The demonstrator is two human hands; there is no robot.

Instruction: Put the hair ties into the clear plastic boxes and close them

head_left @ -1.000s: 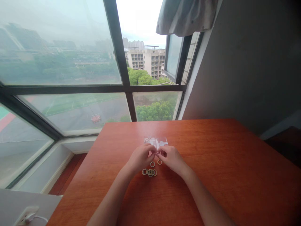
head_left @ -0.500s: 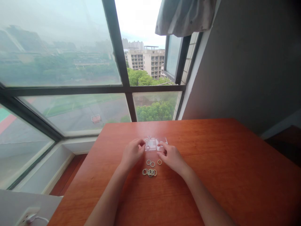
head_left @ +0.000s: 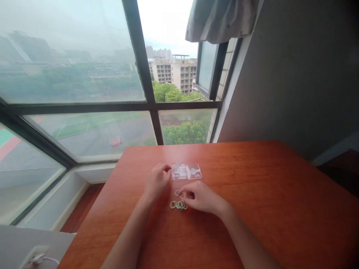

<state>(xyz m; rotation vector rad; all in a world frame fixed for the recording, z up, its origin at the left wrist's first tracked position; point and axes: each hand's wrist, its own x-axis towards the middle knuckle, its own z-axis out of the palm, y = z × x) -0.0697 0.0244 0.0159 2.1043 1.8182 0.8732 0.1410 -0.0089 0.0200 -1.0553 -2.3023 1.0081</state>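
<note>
Pale rings [head_left: 178, 205] now sit partly behind the right hand [head_left: 200, 196] (moved nearer).

The right hand [head_left: 199, 195] partly covers pale rings [head_left: 179, 208]; small pieces [head_left: 175, 172] inside a clear case [head_left: 194, 172] defy identification, while the lower edge crops both forearms [head_left: 131, 228].

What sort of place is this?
Looks like an upper-floor room, maybe a home or dorm; can't tell which. Signs: wooden table right by the large window, a curtain above, and a view down onto treetops outside.
</note>
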